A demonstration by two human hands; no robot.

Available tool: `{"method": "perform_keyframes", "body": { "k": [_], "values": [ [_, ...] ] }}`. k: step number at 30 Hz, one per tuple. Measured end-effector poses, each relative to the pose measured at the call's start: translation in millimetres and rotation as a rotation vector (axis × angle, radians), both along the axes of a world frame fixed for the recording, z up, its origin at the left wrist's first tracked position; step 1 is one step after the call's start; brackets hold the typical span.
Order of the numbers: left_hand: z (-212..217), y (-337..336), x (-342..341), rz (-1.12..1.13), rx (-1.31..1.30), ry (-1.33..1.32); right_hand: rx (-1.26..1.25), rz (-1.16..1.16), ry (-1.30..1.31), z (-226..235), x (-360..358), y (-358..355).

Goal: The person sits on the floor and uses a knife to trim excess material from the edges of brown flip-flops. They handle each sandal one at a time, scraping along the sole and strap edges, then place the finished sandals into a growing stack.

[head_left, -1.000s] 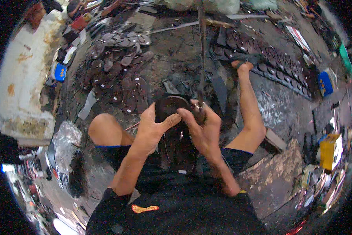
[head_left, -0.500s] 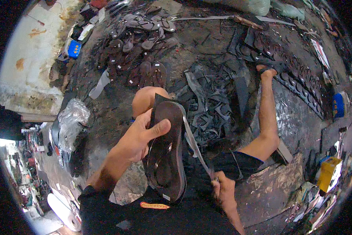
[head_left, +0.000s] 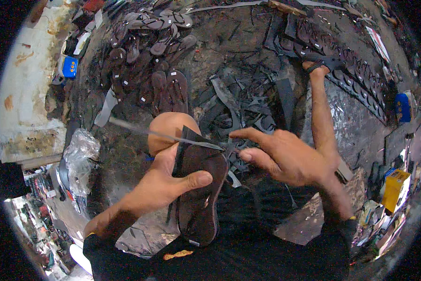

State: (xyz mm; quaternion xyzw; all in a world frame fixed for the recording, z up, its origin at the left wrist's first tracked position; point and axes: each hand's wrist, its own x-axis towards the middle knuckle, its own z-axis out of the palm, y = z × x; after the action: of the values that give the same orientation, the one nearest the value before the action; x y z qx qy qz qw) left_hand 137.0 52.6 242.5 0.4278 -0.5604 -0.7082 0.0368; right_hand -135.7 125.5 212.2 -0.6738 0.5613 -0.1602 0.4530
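My left hand (head_left: 173, 180) is closed on a dark brown sandal sole (head_left: 198, 206), thumb across its face and fingers behind. A pointed flap of dark sheet (head_left: 191, 135) sticks up past the sole's top end. Right of it, my right hand (head_left: 290, 157) has forefinger and thumb apart, with nothing visible gripped between them. A long thin grey strip (head_left: 173, 137), smeared by motion at its far end, stretches leftward across the sole's top; its right end lies just short of my right fingertips. Whether it touches the sole I cannot tell.
Dark scraps (head_left: 248, 103) lie heaped on the floor ahead. Brown sandals (head_left: 149, 70) are piled at far left, and rows of dark soles and straps (head_left: 341, 65) at far right. Crumpled clear plastic (head_left: 81, 152) sits left; a yellow box (head_left: 396, 189) stands right.
My right hand has risen from low right to beside the sole's top, and its fingers have opened. The grey strip has swung from the sole's right side to across its top.
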Motion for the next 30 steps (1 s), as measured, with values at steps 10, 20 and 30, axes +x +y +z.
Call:
{"method": "perform_keyframes", "body": {
  "k": [10, 20, 30],
  "values": [
    [34.7, 34.0, -52.9, 0.649, 0.086, 0.669, -0.232, -0.563, -0.662, -20.5, 25.9, 32.0],
    [-51.9, -1.2, -132.9, 1.082, 0.264, 0.711, -0.344, -0.913, -0.230, -109.3, 61.8, 79.8],
    [-78.7, 39.4, -79.2, 0.830, 0.291, 0.609, -0.270, -0.834, -0.024, -97.4, 55.1, 145.3]
  ]
}}
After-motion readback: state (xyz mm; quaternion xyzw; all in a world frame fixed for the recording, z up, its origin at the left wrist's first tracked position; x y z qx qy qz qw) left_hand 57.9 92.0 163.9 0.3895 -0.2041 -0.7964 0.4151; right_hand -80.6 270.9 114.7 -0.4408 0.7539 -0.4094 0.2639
